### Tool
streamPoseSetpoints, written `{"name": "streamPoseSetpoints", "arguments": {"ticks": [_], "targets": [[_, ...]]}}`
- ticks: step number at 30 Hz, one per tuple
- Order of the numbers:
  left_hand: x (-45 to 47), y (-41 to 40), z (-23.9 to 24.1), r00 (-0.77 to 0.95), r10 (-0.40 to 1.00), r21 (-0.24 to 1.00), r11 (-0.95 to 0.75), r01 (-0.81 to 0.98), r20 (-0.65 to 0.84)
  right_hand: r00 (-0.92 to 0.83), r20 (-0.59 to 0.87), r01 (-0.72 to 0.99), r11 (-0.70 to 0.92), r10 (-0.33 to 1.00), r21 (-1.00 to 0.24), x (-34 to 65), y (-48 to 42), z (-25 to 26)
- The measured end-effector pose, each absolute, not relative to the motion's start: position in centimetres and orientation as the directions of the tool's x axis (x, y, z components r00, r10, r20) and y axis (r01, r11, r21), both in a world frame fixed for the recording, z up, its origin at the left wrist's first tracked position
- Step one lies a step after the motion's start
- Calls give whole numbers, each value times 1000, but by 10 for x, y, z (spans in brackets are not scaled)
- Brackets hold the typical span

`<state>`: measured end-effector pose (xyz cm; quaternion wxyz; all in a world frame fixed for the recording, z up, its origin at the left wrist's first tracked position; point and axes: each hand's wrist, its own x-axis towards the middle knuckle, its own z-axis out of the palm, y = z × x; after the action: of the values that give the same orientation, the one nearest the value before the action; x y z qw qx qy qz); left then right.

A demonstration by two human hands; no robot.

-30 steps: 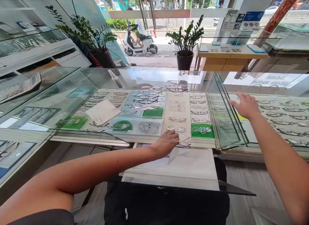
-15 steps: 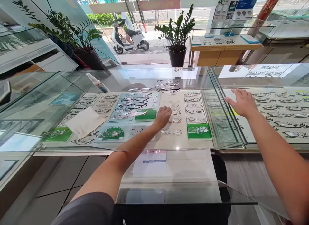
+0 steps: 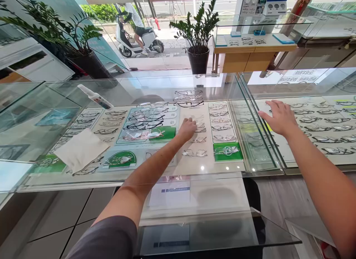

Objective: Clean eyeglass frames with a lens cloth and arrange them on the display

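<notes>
My left hand (image 3: 187, 129) is over the middle of the glass display counter (image 3: 164, 179), its fingers curled together. What they hold, if anything, is hidden. Beside it, under the glass, lie eyeglasses (image 3: 194, 153) in a column. Several pairs of eyeglasses (image 3: 188, 98) stand on top of the glass beyond the hand, and more dark frames (image 3: 146, 120) are to its left. My right hand (image 3: 278, 116) rests open near the joint between two counter sections, fingers spread, above rows of eyeglasses (image 3: 328, 139).
A white cloth (image 3: 81, 149) and a white spray bottle (image 3: 95, 97) lie on the glass at left. Green cards (image 3: 228, 151) show inside the case. Potted plants (image 3: 198, 60) stand behind the counter. Outside, a person sits on a scooter (image 3: 140, 40).
The view has shifted, so the counter's left part sits further left. My left hand stays curled at nearly the same spot; my right hand remains spread in place.
</notes>
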<state>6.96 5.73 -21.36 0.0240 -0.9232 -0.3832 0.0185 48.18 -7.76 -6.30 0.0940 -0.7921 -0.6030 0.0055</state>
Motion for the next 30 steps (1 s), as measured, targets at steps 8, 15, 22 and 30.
{"name": "streamPoseSetpoints", "arguments": {"ticks": [8,15,22,30], "targets": [[72,55,-218,699,715,-40,-700,714,-23,291,66,945,-276,954,-175,477,-79,-57],[66,57,-191,680,732,-29,-679,734,45,285,86,945,-265,955,-190,477,-79,-59],[74,77,-185,646,758,15,-650,760,91,268,139,952,-240,953,-189,484,-77,-66],[93,85,-207,650,760,20,-650,759,30,254,149,961,-232,956,-149,485,-77,-67]]}}
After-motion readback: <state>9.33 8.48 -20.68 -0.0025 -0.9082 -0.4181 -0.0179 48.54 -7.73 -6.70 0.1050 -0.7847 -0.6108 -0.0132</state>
